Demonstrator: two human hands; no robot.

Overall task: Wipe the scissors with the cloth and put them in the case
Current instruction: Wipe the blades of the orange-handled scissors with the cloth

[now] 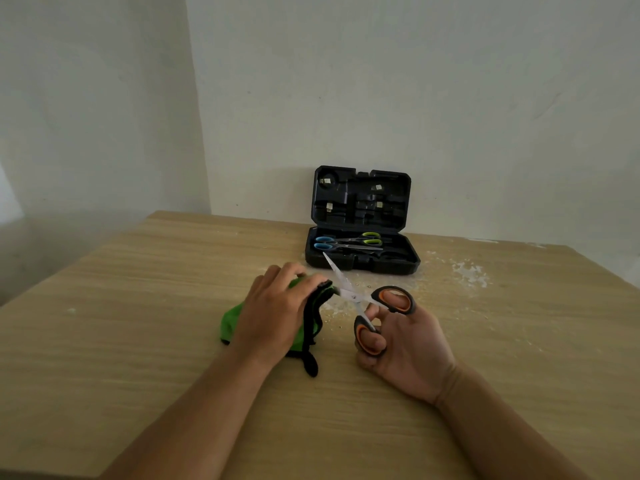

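Note:
My right hand [408, 344] grips scissors with orange-and-black handles [360, 299], fingers through both loops, blades spread apart and pointing up-left. My left hand [273, 306] is closed on a green cloth with black trim [311, 323] and presses it against one blade near the pivot. Behind them a black case [362, 261] lies open with its lid upright against the wall. Inside its tray lie blue-handled scissors [325, 242] and green-handled scissors [372, 239].
The wooden table [138, 341] carries white crumbs and dust [467, 271] right of the case. Its left edge drops off toward the floor. A pale wall rises just behind the case.

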